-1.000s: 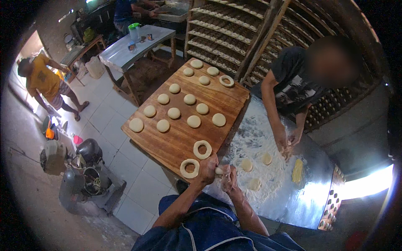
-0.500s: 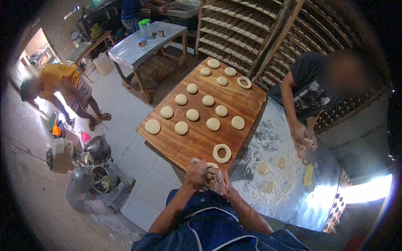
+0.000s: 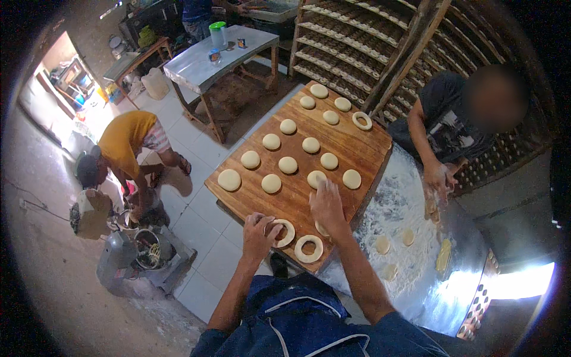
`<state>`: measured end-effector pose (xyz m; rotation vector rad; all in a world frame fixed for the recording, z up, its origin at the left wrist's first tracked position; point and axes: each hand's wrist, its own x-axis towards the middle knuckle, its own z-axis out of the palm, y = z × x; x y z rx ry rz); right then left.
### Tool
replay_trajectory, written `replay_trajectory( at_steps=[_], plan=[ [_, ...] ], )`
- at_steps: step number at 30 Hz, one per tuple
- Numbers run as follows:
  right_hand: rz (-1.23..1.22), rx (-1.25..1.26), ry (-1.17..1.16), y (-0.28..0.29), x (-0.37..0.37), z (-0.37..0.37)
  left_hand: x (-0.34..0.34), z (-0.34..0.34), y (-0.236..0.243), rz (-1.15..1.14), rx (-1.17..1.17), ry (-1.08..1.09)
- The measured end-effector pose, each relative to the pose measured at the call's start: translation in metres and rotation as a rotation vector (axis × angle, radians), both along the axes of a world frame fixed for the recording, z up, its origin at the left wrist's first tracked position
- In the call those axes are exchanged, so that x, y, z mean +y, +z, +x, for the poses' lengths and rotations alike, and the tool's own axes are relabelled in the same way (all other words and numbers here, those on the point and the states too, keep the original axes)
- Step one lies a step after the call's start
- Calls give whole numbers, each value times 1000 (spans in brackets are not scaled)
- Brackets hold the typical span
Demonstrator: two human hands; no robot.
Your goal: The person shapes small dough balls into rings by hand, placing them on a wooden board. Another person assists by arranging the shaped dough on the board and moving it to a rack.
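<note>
Flattened dough rounds (image 3: 288, 165) and dough rings (image 3: 308, 249) lie on a brown wooden board (image 3: 238, 200) in front of me. At the board's near left edge, my left hand (image 3: 259, 234) has its curled fingers on the left side of a dough ring (image 3: 288, 238), which rests on the board. My right hand (image 3: 328, 205) reaches forward, its fingers stretched over the near right part of a dough round (image 3: 314, 178); whether they touch it, I cannot tell. Below my right wrist, another dough piece (image 3: 320, 229) is mostly hidden.
A floured metal table (image 3: 380, 205) stands right of the board, with dough rounds on it; a co-worker's hands (image 3: 439, 181) work above it. Tray racks (image 3: 351, 44) stand behind. At left, another person (image 3: 128, 140) bends over beside a mixer (image 3: 148, 250).
My hands were together near the board's front edge and have separated. The left is now at a ring on the board; the right has moved forward over a round. The person at left has come closer.
</note>
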<state>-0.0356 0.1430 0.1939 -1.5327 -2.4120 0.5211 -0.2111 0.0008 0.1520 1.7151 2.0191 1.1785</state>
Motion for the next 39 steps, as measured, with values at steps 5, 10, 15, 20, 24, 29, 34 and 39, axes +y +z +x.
replay_trajectory(
  at_steps=[5, 10, 15, 20, 24, 29, 34, 39],
  plan=[
    [457, -60, 169, -60, 59, 8, 2, 9, -2, 18, 15, 95],
    [6, -125, 140, -44, 80, 9, 11, 1, 11, -18, -135, 15],
    [-294, 528, 95, -24, 60, 21, 94, -11, 12, -75, 304, 128],
    [-161, 596, -12, -23, 1, 74, 115, -25, 14, -297, 362, -46],
    [337, 432, -314, 1, -79, 182, 104, 2, 37, -481, 181, -140],
    [-190, 182, -737, -8, -128, 340, 66, 184, 58, -324, -342, -544],
    [270, -170, -779, -74, -137, 406, 42, 341, 40, -153, 33, -684],
    [-107, 361, -822, -53, -157, 418, 28, 397, 3, -88, -251, -768]
  ],
)
